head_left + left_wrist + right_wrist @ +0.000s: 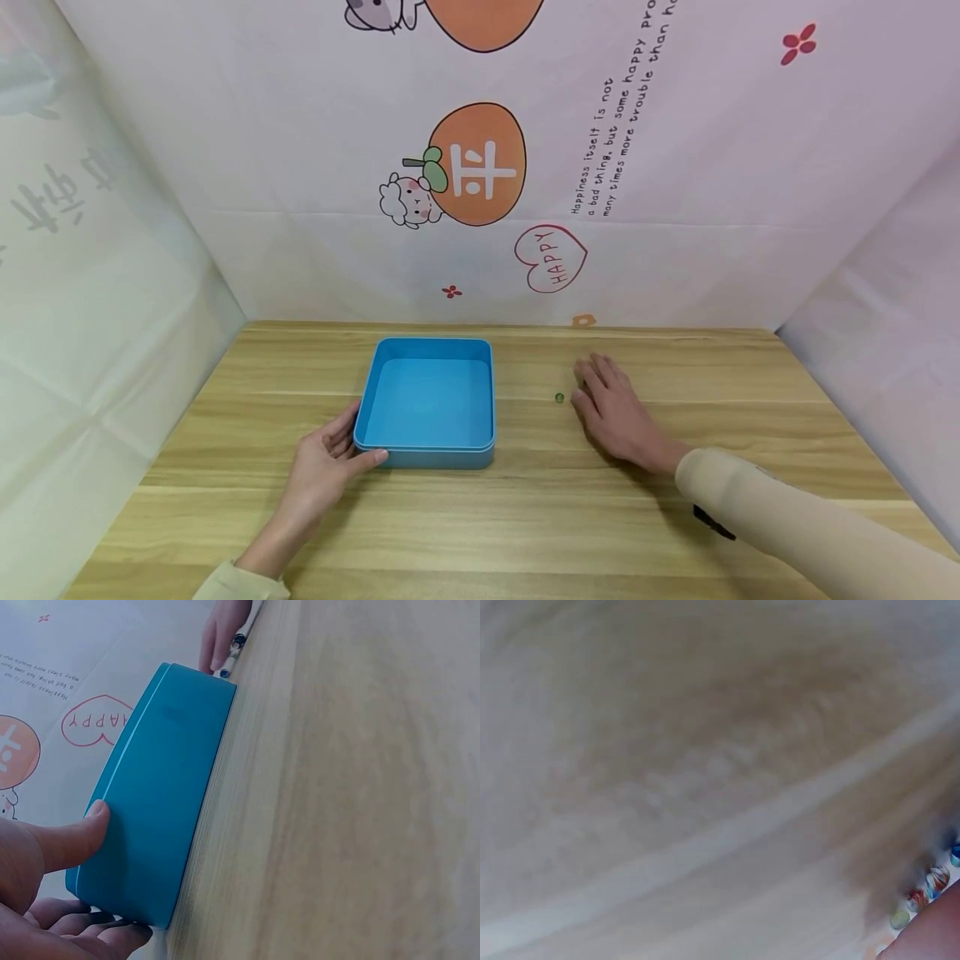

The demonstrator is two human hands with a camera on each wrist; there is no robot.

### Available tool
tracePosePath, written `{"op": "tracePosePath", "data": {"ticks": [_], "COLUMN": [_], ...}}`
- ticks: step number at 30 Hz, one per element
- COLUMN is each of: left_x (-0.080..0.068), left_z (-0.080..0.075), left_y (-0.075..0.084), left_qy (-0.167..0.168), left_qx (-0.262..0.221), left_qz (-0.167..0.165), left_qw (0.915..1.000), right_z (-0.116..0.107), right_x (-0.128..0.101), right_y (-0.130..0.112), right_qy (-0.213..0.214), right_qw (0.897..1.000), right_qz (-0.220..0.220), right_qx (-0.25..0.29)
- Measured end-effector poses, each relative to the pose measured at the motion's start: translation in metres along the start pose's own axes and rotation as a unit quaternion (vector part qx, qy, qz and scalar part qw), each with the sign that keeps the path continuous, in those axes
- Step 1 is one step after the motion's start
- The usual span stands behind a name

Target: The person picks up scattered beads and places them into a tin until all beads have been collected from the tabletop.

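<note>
A square blue plastic box (pixel 423 457), without a lid, stands on the wooden table. My left hand (pixel 318 475) grips its near left corner, thumb on the front wall and fingers against the left side; the left wrist view shows the thumb (pixel 79 840) near the rim. To the box's right, my right hand (pixel 617 412) is low over the table, fingers together and lightly bent. Beside its fingertips lies a small green glass marble (pixel 559 398). Several glass marbles, one with coloured swirls (pixel 937 880), line up along this hand (pixel 934 930) in the right wrist view; the head view hides them.
The wooden table (pixel 450 533) meets a white printed cloth backdrop (pixel 675 250) at its far edge. More white cloth hangs at the left side (pixel 112 275) and the right side (pixel 877 292). A black strap (pixel 713 522) shows under the right sleeve.
</note>
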State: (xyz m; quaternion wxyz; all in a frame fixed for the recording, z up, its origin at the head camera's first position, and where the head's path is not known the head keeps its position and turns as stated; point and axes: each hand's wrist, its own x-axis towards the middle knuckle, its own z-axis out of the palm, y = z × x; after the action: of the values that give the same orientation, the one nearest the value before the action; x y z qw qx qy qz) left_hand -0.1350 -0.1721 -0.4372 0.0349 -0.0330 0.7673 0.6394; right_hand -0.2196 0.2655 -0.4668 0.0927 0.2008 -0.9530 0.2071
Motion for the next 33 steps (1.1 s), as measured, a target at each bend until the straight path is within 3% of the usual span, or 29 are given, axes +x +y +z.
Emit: {"op": "tracePosePath", "data": {"ticks": [9,17,21,26,33], "left_x": [-0.001,0.0,0.0,0.0,-0.001], "left_z": [0.0,0.0,0.0,0.001,0.0], "left_y": [0.002,0.001,0.001,0.001,0.002], "left_qy": [-0.006,-0.005,-0.006,-0.007,-0.007], "left_qx": [0.002,0.004,0.009,0.009,0.003], "left_qz": [0.002,-0.001,-0.006,-0.005,-0.003], "left_qw": [1.0,1.0,0.9999,0.9999,1.0], "right_z": [-0.039,-0.072,-0.076,-0.065,-0.053], "right_x": [-0.003,-0.017,-0.034,-0.057,-0.061], "right_y": [-0.012,-0.009,-0.005,-0.001,0.001], "right_qy": [0.025,0.032,0.012,-0.008,-0.003], "right_qw": [0.994,0.979,0.981,0.991,0.995], "right_qz": [0.039,0.118,0.131,0.112,0.093], "right_qx": [0.097,0.166,0.145,0.071,0.047]}}
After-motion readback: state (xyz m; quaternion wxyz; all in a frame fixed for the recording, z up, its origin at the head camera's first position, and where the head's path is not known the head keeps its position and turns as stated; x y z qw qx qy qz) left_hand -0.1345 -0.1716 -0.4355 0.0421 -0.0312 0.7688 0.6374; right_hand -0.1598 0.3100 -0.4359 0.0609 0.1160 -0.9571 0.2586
